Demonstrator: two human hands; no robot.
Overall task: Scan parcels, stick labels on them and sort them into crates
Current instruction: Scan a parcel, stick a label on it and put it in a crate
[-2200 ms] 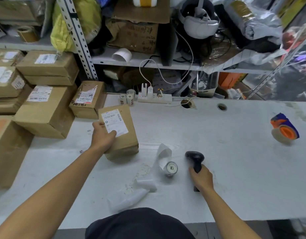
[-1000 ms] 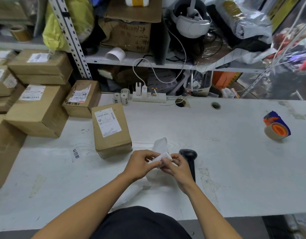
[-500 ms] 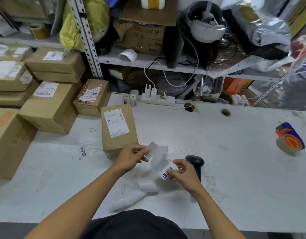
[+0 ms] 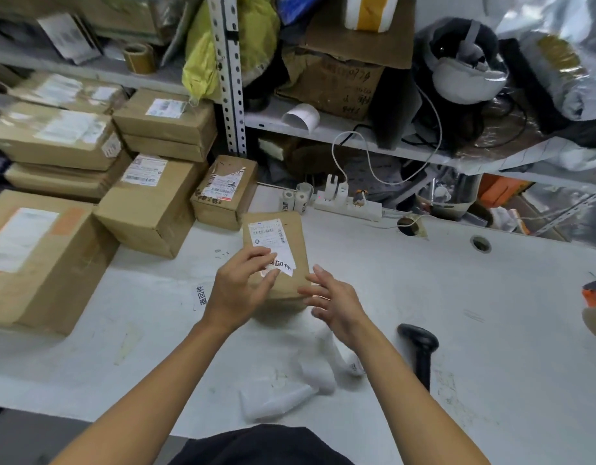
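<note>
White table (image 4: 424,297), left hand (image 4: 237,290) pressing 退回件 label (image 4: 282,264) onto parcel (image 4: 291,243)

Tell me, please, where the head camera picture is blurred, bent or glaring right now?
Head view: the right hand is smeared by motion blur, fingers ghosted; the left hand on the small brown cardboard parcel is sharper. Wide-angle bending curves the white table's far edge and tilts the perforated grey shelf post. Glare washes the crinkled silver plastic bags at upper right; corners are soft.
</note>
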